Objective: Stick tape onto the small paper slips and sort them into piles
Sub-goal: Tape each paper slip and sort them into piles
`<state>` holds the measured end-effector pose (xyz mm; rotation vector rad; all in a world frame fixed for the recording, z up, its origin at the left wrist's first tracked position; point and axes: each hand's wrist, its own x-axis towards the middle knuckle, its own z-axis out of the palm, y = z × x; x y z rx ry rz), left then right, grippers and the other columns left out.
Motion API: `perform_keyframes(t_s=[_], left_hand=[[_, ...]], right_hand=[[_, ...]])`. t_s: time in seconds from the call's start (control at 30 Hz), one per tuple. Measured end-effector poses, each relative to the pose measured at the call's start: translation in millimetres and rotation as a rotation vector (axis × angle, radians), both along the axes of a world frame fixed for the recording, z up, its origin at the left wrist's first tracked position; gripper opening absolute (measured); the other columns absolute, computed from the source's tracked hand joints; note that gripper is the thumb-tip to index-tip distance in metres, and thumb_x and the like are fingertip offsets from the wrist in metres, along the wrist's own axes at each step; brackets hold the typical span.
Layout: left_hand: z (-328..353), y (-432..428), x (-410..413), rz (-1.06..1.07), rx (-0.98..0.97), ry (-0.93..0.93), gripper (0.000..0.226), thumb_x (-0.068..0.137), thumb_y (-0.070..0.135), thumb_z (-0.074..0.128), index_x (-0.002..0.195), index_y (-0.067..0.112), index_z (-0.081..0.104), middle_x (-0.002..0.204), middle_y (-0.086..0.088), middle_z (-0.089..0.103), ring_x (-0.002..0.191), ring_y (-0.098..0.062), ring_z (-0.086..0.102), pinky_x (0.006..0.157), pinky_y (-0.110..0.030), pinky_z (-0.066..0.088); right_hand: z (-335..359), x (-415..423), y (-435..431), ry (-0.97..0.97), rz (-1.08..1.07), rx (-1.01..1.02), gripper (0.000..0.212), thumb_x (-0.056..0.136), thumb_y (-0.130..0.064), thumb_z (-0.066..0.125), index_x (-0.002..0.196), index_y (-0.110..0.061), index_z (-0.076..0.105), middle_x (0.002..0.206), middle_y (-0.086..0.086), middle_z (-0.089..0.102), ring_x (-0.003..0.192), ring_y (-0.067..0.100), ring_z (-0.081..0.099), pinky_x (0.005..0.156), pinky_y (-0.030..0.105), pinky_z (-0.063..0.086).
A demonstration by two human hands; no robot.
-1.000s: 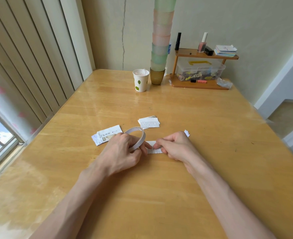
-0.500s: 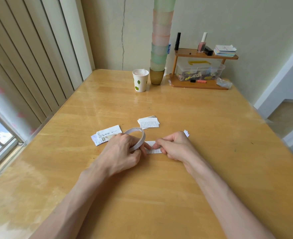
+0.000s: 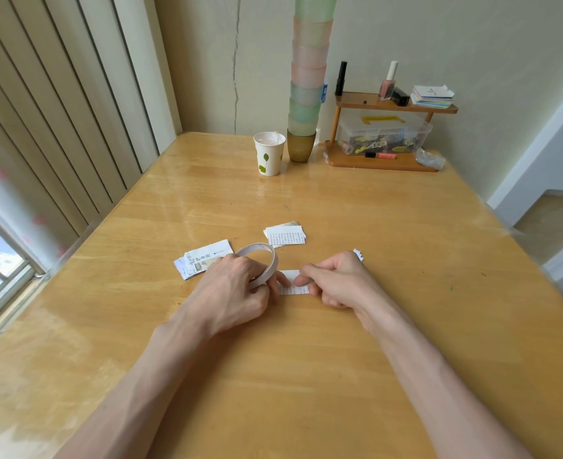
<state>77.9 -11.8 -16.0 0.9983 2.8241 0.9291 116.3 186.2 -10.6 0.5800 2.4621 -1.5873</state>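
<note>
Slip [image 3: 295, 286] lies flat on the table [image 3: 339, 376], centre, btwn your two hands, printed side up. Your R hand [image 3: 336, 281] is curled, thumb + index nipping the slip's right end and holding it down. Your L hand [image 3: 232, 289] is wrapped round the tape roll [image 3: 264, 260], roll tilted on edge, its lower rim right at the slip's left end. L fingertips touch the slip there.

Change vs 1 s ago and 0.5 s ago: basically none. Slip is in the same spot, roll at the same tilt, both hands in the same pose. So you're holding, not pulling. Read: prob mid press-down or about to tear the tape off for this slip. Can't tell if tape is already on the paper, the strip is too thin to see.

Task status: this slip isn't sorted yet. Two piles are already out: left pile [image 3: 203, 260] just beyond your L hand, partly hidden by it, and mid pile [image 3: 285, 235] just behind the roll. A small white scrap [image 3: 358, 254] peeks out behind your R hand. Can't tell if it's another slip or offcut.

Far end, well apart from the work: paper cup [image 3: 269, 154], tall cup stack [image 3: 308, 77], wooden shelf [image 3: 396, 107] w/ a clear box [image 3: 382, 134] under it.

Next, as a guess: you'd tear off, lift the slip, drop it on a pile.
</note>
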Motion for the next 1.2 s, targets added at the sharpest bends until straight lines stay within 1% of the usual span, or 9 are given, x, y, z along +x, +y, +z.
perform_keyframes(t_s=[0.1,0.23,0.37,0.5,0.77,0.9,1.0,1.1,1.2], left_hand=[[-3,0,-3,0.005,-0.013,-0.017,0.029,0.068,0.023,0.042,0.067,0.033,0.069,0.083,0.023,0.076,0.051,-0.015,0.056,0.052,-0.012,0.038],[0,1,-2,0.009,-0.029,0.019,0.030,0.070,0.019,0.048,0.073,0.031,0.075,0.055,0.030,0.060,0.047,-0.011,0.051,0.051,-0.012,0.033],[1,0,-1,0.026,-0.028,0.034,0.032,0.071,0.018,0.050,0.078,0.029,0.079,0.047,0.026,0.053,0.047,-0.010,0.050,0.050,-0.011,0.029],[4,1,1,0.012,-0.058,0.035,0.030,0.075,0.007,0.056,0.080,0.027,0.079,0.055,0.040,0.052,0.049,-0.007,0.051,0.049,-0.010,0.031],[8,3,4,0.013,-0.045,0.009,0.031,0.076,0.003,0.055,0.073,0.026,0.076,0.062,0.050,0.053,0.051,0.005,0.054,0.053,-0.008,0.033],[5,2,3,0.011,-0.016,-0.008,0.034,0.075,0.001,0.054,0.067,0.029,0.072,0.075,0.041,0.064,0.050,0.003,0.055,0.052,-0.010,0.037],[6,1,4,0.011,-0.007,-0.019,0.031,0.075,0.000,0.054,0.069,0.023,0.074,0.069,0.047,0.059,0.049,0.005,0.054,0.053,-0.009,0.039],[8,1,6,0.014,-0.017,-0.007,0.030,0.076,0.000,0.055,0.071,0.021,0.076,0.056,0.050,0.050,0.047,0.002,0.053,0.053,-0.009,0.038],[6,1,4,0.024,-0.022,0.008,0.029,0.076,0.003,0.056,0.069,0.025,0.074,0.053,0.039,0.053,0.046,-0.011,0.050,0.050,-0.012,0.035]], right_hand=[[2,1,1,-0.020,0.014,0.002,0.025,0.093,-0.025,0.063,0.082,-0.014,0.081,0.061,-0.004,0.069,0.044,0.013,0.038,0.043,0.016,0.035],[4,1,0,-0.043,0.003,-0.024,0.025,0.095,-0.025,0.063,0.085,-0.010,0.080,0.069,0.002,0.077,0.041,0.014,0.041,0.041,0.015,0.035],[7,2,0,-0.074,0.009,-0.025,0.025,0.096,-0.026,0.062,0.089,-0.009,0.080,0.075,0.002,0.079,0.043,0.014,0.046,0.042,0.016,0.035],[6,2,0,-0.057,0.004,-0.019,0.025,0.097,-0.024,0.061,0.090,-0.007,0.078,0.075,0.002,0.079,0.047,0.014,0.058,0.043,0.021,0.030],[3,2,4,-0.006,-0.070,0.029,0.024,0.093,-0.019,0.059,0.083,-0.006,0.077,0.070,0.001,0.078,0.047,0.017,0.062,0.042,0.022,0.033],[-3,2,11,0.088,-0.043,0.021,0.023,0.095,-0.023,0.064,0.082,-0.011,0.079,0.073,-0.001,0.078,0.048,0.013,0.055,0.045,0.021,0.038],[-8,2,9,0.232,-0.002,0.061,0.010,0.090,-0.030,0.077,0.087,-0.021,0.080,0.075,-0.007,0.076,0.056,0.005,0.060,0.058,0.021,0.050],[-14,1,6,0.291,0.038,0.163,0.013,0.083,-0.035,0.085,0.092,-0.028,0.079,0.071,-0.013,0.066,0.053,-0.003,0.055,0.057,0.015,0.045],[-20,-2,3,0.301,0.048,0.231,0.016,0.081,-0.039,0.085,0.091,-0.029,0.077,0.068,-0.013,0.062,0.051,-0.003,0.052,0.055,0.013,0.041]])
